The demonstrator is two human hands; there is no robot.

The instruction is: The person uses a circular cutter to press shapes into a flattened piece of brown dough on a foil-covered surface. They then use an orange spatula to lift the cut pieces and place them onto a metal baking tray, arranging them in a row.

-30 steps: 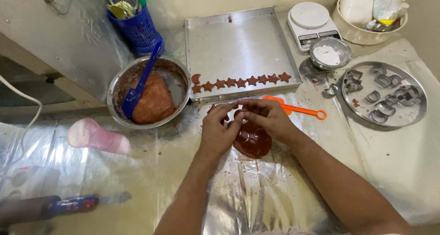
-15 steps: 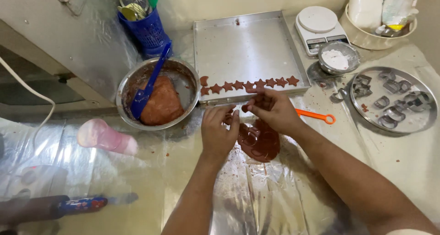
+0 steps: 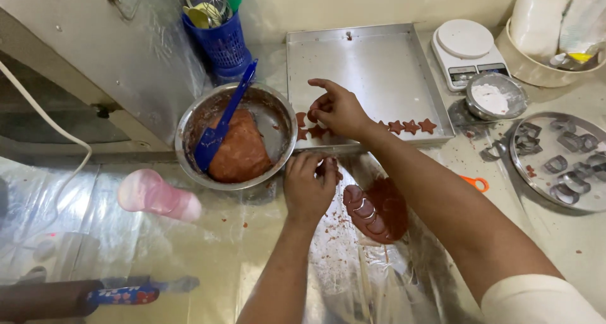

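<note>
A foil-covered counter [image 3: 208,248] carries the work, seen from above. At its far edge sits a shallow steel baking tray [image 3: 366,65], with a row of small brown dough stars [image 3: 410,126] lined along its near rim. To the tray's left stands a round steel mixing bowl [image 3: 278,112] holding a lump of brown dough [image 3: 241,150] and a blue spatula [image 3: 221,125] that leans on the rim. To the right lies a round steel plate [image 3: 524,163] of metal cookie cutters [image 3: 565,166], with a small tin of white powder [image 3: 495,96] and a white kitchen scale [image 3: 466,49] beyond it.

The person's right hand [image 3: 338,109] reaches over the tray's near left corner, forefinger stretched out, thumb and other fingers pinching a star-shaped piece of dough [image 3: 314,116] just above the row's left end. The left hand [image 3: 308,185] rests on the counter just in front of the tray, fingers curled together over bits of dough; whether it grips anything cannot be told. Just to its right lies a flattened sheet of brown dough [image 3: 379,210], with cutter marks pressed into it. An orange handle [image 3: 475,183] pokes out beyond the right forearm. A pink rolling-pin handle [image 3: 158,194] lies near the bowl, and a blue utensil basket [image 3: 221,43] stands behind it.
</note>
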